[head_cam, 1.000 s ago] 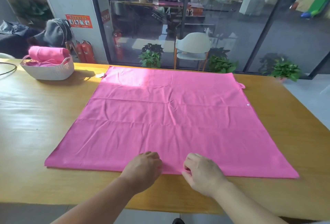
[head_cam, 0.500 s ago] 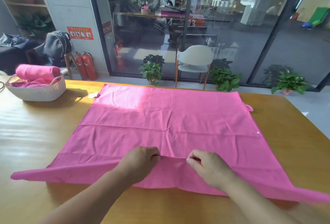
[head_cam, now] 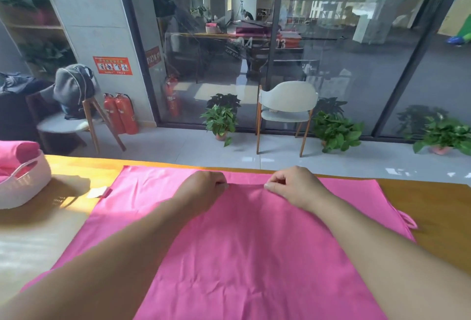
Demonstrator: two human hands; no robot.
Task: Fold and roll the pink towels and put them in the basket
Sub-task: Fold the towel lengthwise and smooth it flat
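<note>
A large pink towel (head_cam: 254, 243) lies on the wooden table (head_cam: 38, 238), doubled over itself. My left hand (head_cam: 204, 188) and my right hand (head_cam: 295, 187) pinch its carried edge, a hand's width apart, close to the far edge of the towel. A small loop (head_cam: 407, 223) sticks out at the towel's right side. At the far left stands a white basket (head_cam: 25, 187) with a rolled pink towel (head_cam: 17, 151) in it.
A white label (head_cam: 98, 192) lies on the table beside the towel's left corner. Beyond the table's far edge are a pale chair (head_cam: 288, 105), potted plants (head_cam: 221, 118), fire extinguishers (head_cam: 122, 113) and glass walls.
Both hands lifted the near edge of the towel and carried it away from me across the cloth to the far edge, folding the towel in half. The view tilted up.
</note>
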